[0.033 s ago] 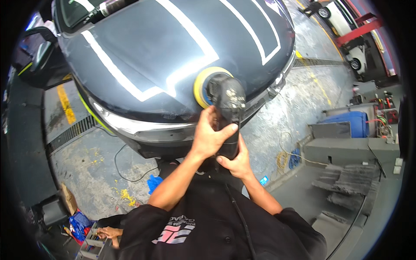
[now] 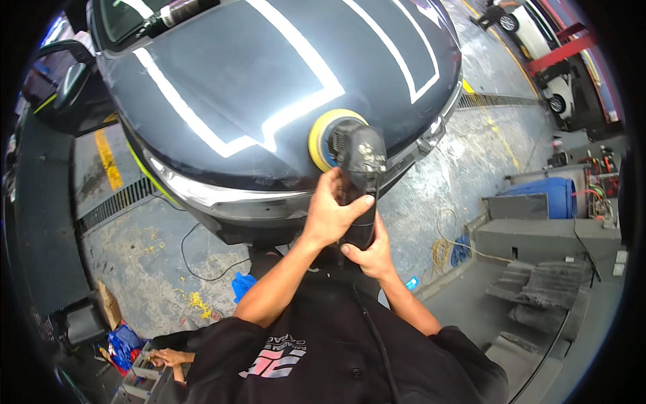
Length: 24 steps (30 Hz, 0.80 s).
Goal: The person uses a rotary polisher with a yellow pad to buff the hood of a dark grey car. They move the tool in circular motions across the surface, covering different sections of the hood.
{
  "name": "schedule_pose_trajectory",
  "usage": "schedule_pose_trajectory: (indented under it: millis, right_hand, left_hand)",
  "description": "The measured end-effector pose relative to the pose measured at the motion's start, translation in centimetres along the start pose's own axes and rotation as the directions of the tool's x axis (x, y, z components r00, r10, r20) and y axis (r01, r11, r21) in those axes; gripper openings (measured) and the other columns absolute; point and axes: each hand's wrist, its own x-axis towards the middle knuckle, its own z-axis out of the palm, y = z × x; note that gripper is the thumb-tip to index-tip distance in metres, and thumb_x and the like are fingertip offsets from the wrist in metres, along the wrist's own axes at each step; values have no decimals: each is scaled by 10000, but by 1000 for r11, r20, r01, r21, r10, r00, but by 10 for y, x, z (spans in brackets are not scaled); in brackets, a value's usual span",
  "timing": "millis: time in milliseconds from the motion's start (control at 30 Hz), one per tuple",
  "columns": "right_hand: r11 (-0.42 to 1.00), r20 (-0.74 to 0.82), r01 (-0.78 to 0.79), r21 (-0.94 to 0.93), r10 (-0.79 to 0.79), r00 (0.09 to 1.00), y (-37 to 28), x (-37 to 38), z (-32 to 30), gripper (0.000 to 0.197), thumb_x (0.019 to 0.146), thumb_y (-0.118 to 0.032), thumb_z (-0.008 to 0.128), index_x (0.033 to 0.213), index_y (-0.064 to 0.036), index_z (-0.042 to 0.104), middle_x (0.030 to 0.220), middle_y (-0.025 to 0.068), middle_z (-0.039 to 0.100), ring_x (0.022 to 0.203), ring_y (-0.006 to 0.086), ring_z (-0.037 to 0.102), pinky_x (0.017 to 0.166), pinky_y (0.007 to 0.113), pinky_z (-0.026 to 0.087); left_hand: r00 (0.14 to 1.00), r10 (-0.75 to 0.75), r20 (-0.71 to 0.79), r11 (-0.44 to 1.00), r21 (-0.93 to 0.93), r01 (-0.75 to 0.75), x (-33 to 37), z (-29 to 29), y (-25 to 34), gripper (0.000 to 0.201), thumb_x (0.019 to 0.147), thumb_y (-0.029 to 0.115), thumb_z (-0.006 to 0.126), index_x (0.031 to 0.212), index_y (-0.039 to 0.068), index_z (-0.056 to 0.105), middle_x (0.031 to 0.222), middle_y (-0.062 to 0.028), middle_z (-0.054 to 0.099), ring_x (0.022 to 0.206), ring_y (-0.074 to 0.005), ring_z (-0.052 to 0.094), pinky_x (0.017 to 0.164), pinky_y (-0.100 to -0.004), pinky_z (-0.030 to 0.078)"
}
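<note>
the left hand (image 2: pixel 330 217) curls its fingers around the body of the black polisher (image 2: pixel 365 153) just behind its head, and the right hand (image 2: pixel 372 258) grips the rear, the 2 probably set apart to share weight and resist twisting. the yellow pad (image 2: pixel 316 145) is at the front of the dark hood (image 2: pixel 219 94), seemingly against the paint, while a black cord (image 2: pixel 378 337) lies over the shirt (image 2: pixel 431 367), likely keeping it off the bodywork

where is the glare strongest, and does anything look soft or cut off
Head view: glare is strongest in the white light strips reflected on the dark hood; head view: fine detail on the polisher looks soft, cause unclear; head view: black, rounded fisheye borders cut off the corners.
</note>
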Motion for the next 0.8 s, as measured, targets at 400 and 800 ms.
schedule_pose_trajectory:
  millis: [400, 800]
  right_hand:
    - [993, -7, -6, -116, 5, 1000, -7, 20, -73, 1130, 749, -299, 953, 1623, 0, 304, 1490, 108, 512, 1394, 229, 496, 1169, 388, 397]
    - [973, 87, -75, -219, 96, 992, -19, 53, -116, 1057, 731, -191, 895, 1600, -13, 320, 1457, 110, 539, 1372, 239, 522, 1178, 401, 402]
  left_hand:
    - [999, 22, -42, 935, 355, -6, 35, 65, 13, 979, 822, 327, 859, 1499, -158, 344, 1342, -321, 656, 1240, -356, 684, 1076, -414, 524]
    - [949, 199, -243, 894, 442, -74, 51, 99, -4, 1072, 766, 249, 859, 1594, -33, 238, 1381, -284, 527, 1049, -331, 721, 897, -428, 611]
